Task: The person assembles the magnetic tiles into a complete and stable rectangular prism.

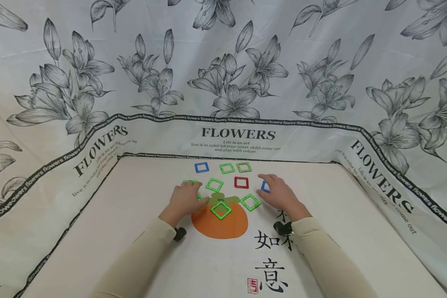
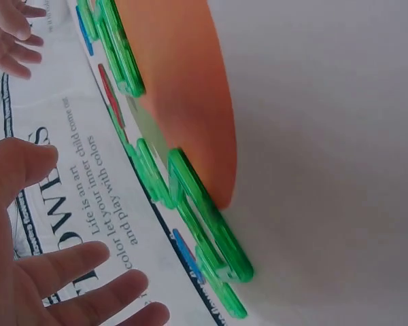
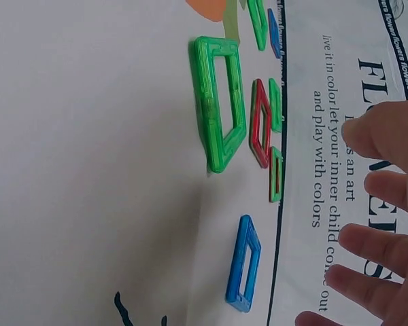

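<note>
Hollow square plastic tiles lie flat on the cloth. My left hand (image 1: 184, 198) hovers at the left of the group, fingers spread and nothing in them, partly covering two green tiles (image 2: 216, 216). On the other side my right hand (image 1: 282, 193) is held over a blue tile (image 3: 238, 261), its fingers apart and holding nothing. Between the hands lie a red tile (image 1: 241, 178) and several green ones, including a green tile (image 1: 216, 214) on the printed orange fruit and another green tile (image 1: 255, 206) to its right.
Behind these, a back row has a blue tile (image 1: 196, 167) and two green tiles. The white cloth (image 1: 141, 248) bears a printed persimmon (image 1: 219, 229) and black characters (image 1: 271, 275). A flower-patterned curtain (image 1: 238, 149) with lettering rises along the back and both sides.
</note>
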The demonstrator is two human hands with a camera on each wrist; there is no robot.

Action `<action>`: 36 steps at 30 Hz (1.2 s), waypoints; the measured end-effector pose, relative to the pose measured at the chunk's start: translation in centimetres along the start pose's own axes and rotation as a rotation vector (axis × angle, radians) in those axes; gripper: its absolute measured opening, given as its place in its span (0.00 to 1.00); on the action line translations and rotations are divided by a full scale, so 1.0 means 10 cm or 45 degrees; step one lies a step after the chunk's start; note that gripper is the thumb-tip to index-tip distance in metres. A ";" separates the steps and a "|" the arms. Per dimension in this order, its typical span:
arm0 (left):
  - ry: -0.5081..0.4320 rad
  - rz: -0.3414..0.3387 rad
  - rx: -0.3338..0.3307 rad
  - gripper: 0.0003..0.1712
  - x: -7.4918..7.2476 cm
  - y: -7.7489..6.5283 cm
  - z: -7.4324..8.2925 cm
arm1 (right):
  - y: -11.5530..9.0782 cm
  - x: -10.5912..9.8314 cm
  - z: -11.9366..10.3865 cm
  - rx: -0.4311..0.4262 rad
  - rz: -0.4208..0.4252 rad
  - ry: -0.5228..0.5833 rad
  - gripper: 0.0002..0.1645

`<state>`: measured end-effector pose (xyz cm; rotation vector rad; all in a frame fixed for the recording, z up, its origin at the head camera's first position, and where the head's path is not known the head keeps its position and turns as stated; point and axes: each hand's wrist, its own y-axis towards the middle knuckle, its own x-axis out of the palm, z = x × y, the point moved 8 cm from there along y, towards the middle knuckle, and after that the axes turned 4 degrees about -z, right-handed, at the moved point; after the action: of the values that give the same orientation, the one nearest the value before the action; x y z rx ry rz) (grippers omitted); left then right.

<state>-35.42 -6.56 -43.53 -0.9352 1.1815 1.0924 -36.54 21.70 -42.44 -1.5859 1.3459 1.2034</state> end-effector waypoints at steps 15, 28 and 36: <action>-0.127 -0.014 0.043 0.34 0.07 0.00 0.20 | -0.01 0.15 -0.16 -0.057 -0.140 0.056 0.28; -0.343 -0.138 -0.016 0.33 0.15 -0.02 0.35 | -0.01 0.26 -0.23 -0.121 -0.182 0.043 0.25; -0.402 -0.184 -0.006 0.32 0.22 -0.01 0.45 | -0.02 0.35 -0.29 -0.144 -0.259 0.047 0.28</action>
<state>-34.20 -1.94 -45.00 -0.8038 0.8400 1.0803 -35.68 18.02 -44.90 -1.7858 1.1245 1.1468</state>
